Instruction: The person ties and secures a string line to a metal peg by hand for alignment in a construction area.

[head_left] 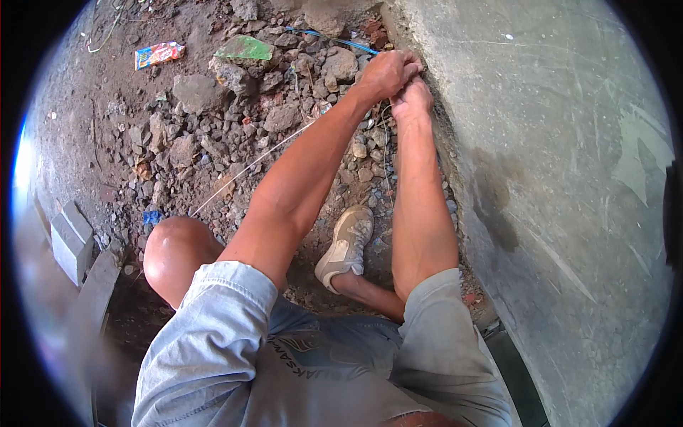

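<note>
Both of my hands meet at the foot of the grey concrete wall (548, 121), at the top of the view. My left hand (388, 73) has its fingers curled, and a blue cord (334, 40) runs from beside it to the left over the stones. Just below and touching it, my right hand (413, 98) is closed, its fingertips turned away. What lies between the fingers is too small to make out. A thin whitish string (252, 165) stretches from under my left forearm down to my bare knee.
Rubble and stones (199, 92) cover the ground, with a green fragment (245, 48), a colourful wrapper (159, 55) and a blue scrap (151, 217). My beige shoe (346, 245) stands near the wall. A pale block (72, 242) lies at the left.
</note>
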`<state>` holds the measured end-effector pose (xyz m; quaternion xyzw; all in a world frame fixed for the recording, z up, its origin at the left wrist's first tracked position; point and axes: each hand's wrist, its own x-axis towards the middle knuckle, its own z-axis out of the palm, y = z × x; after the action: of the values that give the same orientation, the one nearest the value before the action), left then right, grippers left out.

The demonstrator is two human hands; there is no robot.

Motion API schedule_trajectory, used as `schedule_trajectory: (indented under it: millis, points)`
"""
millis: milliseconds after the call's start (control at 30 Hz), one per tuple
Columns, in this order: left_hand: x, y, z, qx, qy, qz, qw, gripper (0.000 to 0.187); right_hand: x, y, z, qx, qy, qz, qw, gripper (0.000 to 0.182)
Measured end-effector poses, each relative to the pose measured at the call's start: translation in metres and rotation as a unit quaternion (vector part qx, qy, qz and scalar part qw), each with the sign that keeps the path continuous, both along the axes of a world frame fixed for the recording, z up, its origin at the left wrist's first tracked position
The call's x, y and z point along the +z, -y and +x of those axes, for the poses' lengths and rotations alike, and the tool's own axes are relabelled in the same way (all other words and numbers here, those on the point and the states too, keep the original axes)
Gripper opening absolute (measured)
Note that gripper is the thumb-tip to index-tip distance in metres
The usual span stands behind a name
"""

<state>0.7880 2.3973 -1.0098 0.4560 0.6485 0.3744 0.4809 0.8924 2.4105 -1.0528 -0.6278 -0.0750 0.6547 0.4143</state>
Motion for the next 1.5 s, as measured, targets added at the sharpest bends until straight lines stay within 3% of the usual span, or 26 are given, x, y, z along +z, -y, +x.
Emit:
schedule_trajectory:
  millis: [67, 133, 200, 400, 633, 667, 767, 833, 933, 1067, 1133, 1233, 1300, 1367, 1500]
  points:
    - [-0.004, 0.004, -0.001, 0.003, 0.032, -0.014, 0.999, 0.025, -0.011, -0.007, 0.011, 0.032, 0.009, -0.008, 0.999, 0.032]
    - [-0.013, 0.012, 0.002, 0.028, 0.043, 0.002, 0.999, 0.024, 0.011, -0.005, 0.003, 0.045, 0.065, -0.024, 0.997, 0.019]
    - [-0.014, 0.015, -0.005, 0.033, 0.058, -0.009, 0.998, 0.024, 0.040, 0.001, -0.014, 0.031, 0.125, -0.054, 0.990, 0.022]
    - [-0.008, 0.016, -0.015, 0.014, -0.014, -0.065, 0.998, 0.018, 0.022, -0.002, -0.023, 0.006, 0.006, -0.053, 0.999, 0.030]
    - [-0.017, 0.006, -0.005, 0.060, 0.178, -0.086, 0.978, 0.026, 0.016, -0.016, 0.003, 0.105, -0.081, -0.072, 0.989, 0.023]
    - [-0.018, 0.004, -0.007, 0.052, 0.158, -0.063, 0.984, 0.027, 0.006, -0.020, 0.007, 0.130, -0.088, -0.078, 0.985, 0.024]
    - [-0.016, 0.001, -0.009, 0.036, 0.115, -0.016, 0.993, 0.029, 0.030, -0.014, -0.014, 0.071, -0.031, -0.129, 0.989, 0.022]
    - [-0.014, -0.008, -0.007, 0.039, 0.105, -0.005, 0.994, 0.027, 0.018, -0.009, -0.002, 0.116, -0.113, -0.093, 0.982, 0.027]
    - [-0.018, -0.016, -0.014, -0.062, -0.061, -0.021, 0.996, 0.027, 0.005, -0.008, 0.003, 0.156, -0.150, -0.084, 0.973, 0.034]
    - [-0.017, -0.017, -0.023, -0.119, -0.174, 0.036, 0.977, 0.027, 0.001, -0.014, -0.004, 0.168, -0.158, -0.101, 0.968, 0.032]
    - [-0.011, -0.020, -0.028, -0.148, -0.205, 0.029, 0.967, 0.028, 0.006, -0.011, -0.007, 0.165, -0.113, -0.121, 0.972, 0.029]
    - [-0.030, -0.026, -0.027, -0.176, -0.265, 0.103, 0.942, 0.027, 0.014, -0.002, -0.007, 0.168, -0.030, -0.121, 0.978, 0.024]
    - [-0.031, -0.029, -0.025, -0.172, -0.237, 0.076, 0.953, 0.026, 0.015, 0.001, -0.009, 0.169, 0.014, -0.115, 0.979, 0.024]
    - [-0.005, -0.028, -0.024, -0.166, -0.189, -0.003, 0.968, 0.025, 0.018, 0.010, -0.013, 0.183, 0.097, -0.062, 0.976, 0.019]
    - [-0.008, -0.023, -0.011, -0.103, -0.207, 0.019, 0.973, 0.026, 0.032, 0.042, -0.006, 0.218, 0.227, 0.057, 0.948, 0.012]
